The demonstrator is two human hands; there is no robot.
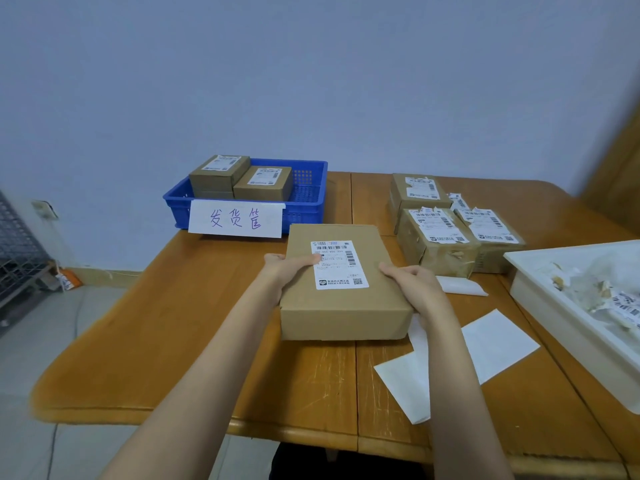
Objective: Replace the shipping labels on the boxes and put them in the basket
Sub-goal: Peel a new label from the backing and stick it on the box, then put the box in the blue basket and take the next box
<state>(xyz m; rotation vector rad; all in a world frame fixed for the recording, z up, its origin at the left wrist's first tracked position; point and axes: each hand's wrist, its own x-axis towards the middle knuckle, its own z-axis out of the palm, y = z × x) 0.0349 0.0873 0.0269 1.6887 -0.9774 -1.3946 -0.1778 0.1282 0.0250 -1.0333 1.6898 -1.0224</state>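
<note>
A brown box (341, 289) sits between the two hands. The left hand (287, 268) holds its left side, with the thumb lying on top and touching the edge of the white label (337, 265). The right hand (414, 284) holds the right side, fingers curled on the top edge. The box rests on the table (173, 323). Past the left hand is a blue basket (308, 202) with two boxes (242, 180) inside. Past the right hand stand three boxes with torn labels (446, 230). White paper sheets (485, 344) lie just beside the right arm. A white tray (561, 320) of scraps is farther right.
</note>
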